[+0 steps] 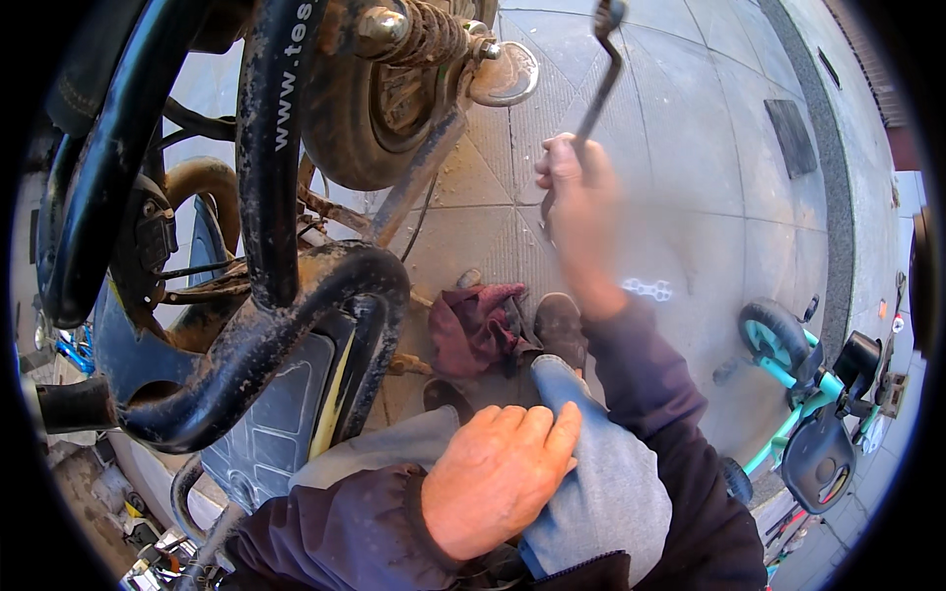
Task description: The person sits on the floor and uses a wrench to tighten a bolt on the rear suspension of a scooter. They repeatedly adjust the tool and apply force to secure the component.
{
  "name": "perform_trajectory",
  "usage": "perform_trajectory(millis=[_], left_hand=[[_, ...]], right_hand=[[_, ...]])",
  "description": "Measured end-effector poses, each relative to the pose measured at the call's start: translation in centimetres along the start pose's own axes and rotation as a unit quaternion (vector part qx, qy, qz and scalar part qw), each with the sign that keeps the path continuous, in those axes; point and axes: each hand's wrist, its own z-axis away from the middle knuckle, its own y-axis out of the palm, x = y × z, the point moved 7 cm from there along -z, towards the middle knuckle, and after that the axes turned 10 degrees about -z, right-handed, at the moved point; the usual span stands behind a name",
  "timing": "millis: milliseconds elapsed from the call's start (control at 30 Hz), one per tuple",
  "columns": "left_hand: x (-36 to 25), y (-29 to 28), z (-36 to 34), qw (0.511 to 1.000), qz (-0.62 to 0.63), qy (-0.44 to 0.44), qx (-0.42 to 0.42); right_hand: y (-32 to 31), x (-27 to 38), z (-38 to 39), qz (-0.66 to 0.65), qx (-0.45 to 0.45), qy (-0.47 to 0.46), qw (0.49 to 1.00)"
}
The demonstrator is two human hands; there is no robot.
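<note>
Two bare hands are showing, both coming out of dark sleeves from the lower edge. Nearest the camera, the left hand (498,478) is lying flat on the person's knee (601,473), clad in grey-blue trousers; its grip is spread and relaxed, fingers draped over the cloth and pinching nothing. Just beyond the knee, a dark shoe (560,328) is standing on the pavement (690,177), and beside it to the left a crumpled maroon rag (476,325) is lying on the paving slabs. Farther out, the right hand (576,212) is reaching forward and is blurred; its grip is pressed together around the lower end of a long bent metal wrench (603,84), whose shaft is rising up and away to a kinked head near the top edge, clear of the ground. A small pale flat tool (647,289) is lying on the slabs just right of that wrist. To the left, a dirty black tube frame (271,167) is filling much of the view, curving down around a dark panel, and beyond it a small black wheel (350,118) is hanging beside a rusty coil spring (424,34) and a shiny round metal cap (505,74). A thin rusty stand leg is slanting from that hub down to the slabs. Far to the right, a teal child's bike (803,394) with a black seat is standing at the pavement's edge.
</note>
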Motion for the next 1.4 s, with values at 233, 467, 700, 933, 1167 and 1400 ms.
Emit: perform_trajectory(millis=[233, 467, 700, 933, 1167, 1400], left_hand=[[0.0, 0.0, -0.2, 1.000, 0.001, -0.005, 0.006], [0.2, 0.3, -0.3, 1.000, 0.002, -0.004, 0.007], [0.2, 0.1, -0.3, 1.000, -0.006, -0.008, 0.002], [0.2, 0.1, -0.4, 1.000, -0.002, -0.006, 0.011], [0.3, 0.4, -0.4, 1.000, -0.003, -0.010, 0.014], [0.1, 0.3, -0.5, 1.000, -0.004, -0.004, 0.014]], right_hand=[[-2.1, 4.3, -1.0, 0.277, 0.038, -0.202, 0.939], [-2.6, 6.8, -0.4, 0.184, 0.035, -0.247, 0.951], [1.0, 2.4, 1.6, 0.115, 0.182, -0.227, 0.950], [2.0, 1.0, 3.3, 0.122, 0.279, -0.193, 0.933], [1.2, -3.0, 3.9, -0.275, 0.186, 0.239, 0.913], [0.8, -3.5, 3.6, -0.158, 0.068, 0.197, 0.965]])
